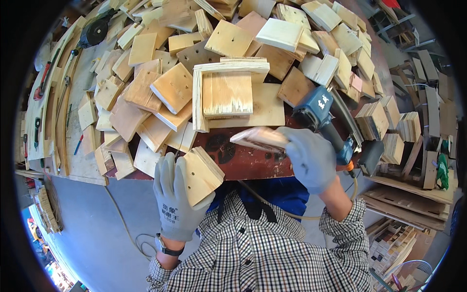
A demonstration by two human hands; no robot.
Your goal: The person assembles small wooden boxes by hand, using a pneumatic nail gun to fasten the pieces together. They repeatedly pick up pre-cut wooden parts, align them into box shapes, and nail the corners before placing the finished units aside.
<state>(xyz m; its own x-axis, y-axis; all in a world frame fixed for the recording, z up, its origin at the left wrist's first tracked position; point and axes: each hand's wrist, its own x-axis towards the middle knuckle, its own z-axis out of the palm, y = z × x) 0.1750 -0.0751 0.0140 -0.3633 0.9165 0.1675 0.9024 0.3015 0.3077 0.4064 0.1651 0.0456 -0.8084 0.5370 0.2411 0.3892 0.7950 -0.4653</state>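
My left hand [176, 194], in a grey work glove, is closed around a small plywood block [202, 176] with two dark holes in its face. That block appears to be a stack of more than one layer, held at the table's front edge. A flat plywood piece [255, 137], smeared by motion, is gripped at its right end by my gloved right hand [311, 158]. Just beyond it, an L-shaped plywood frame [198, 102] borders a squarish plywood block [227, 95] on a larger board [270, 104]. A blue-and-black nail gun [316, 109] lies close to my right hand.
Loose plywood blocks [141, 90] are heaped across the far side and left of the dark red table [262, 165]. A black tape reel [97, 29] and hand tools [44, 80] lie far left. Stacked blocks [372, 121] stand right. A hose [292, 215] crosses near my waist.
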